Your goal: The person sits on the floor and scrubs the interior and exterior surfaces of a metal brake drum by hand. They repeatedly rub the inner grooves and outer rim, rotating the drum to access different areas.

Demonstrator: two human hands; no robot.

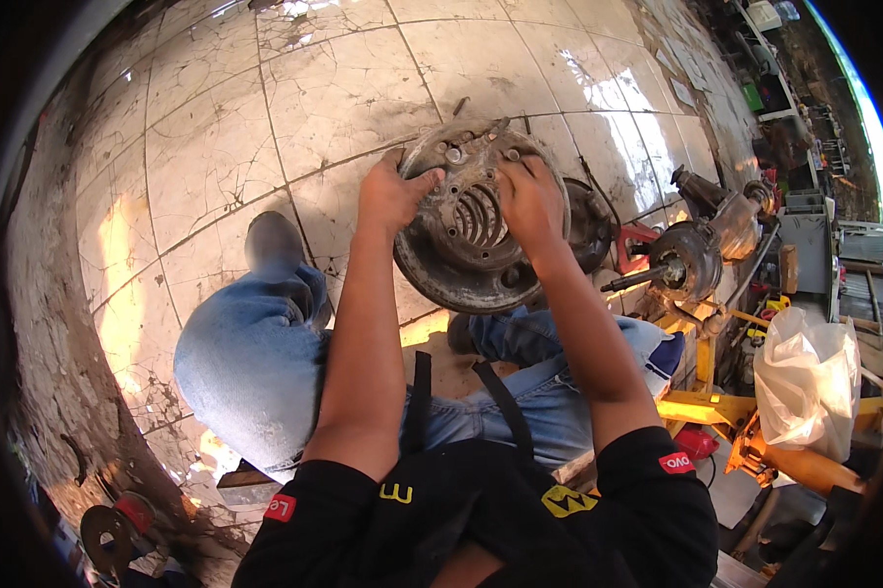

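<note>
My left hand (pixel 394 198) pinched a round, grimy grey metal plate (pixel 461 279) by its rim; my right hand (pixel 533 204) gripped its opposite side, fingers curled. The plate sat between both.

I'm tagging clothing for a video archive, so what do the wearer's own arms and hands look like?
The left hand and right hand wear no gloves, and no watch or bracelet shows. Both forearms are bare below short black sleeves, each with a red patch bearing white lettering.
</note>
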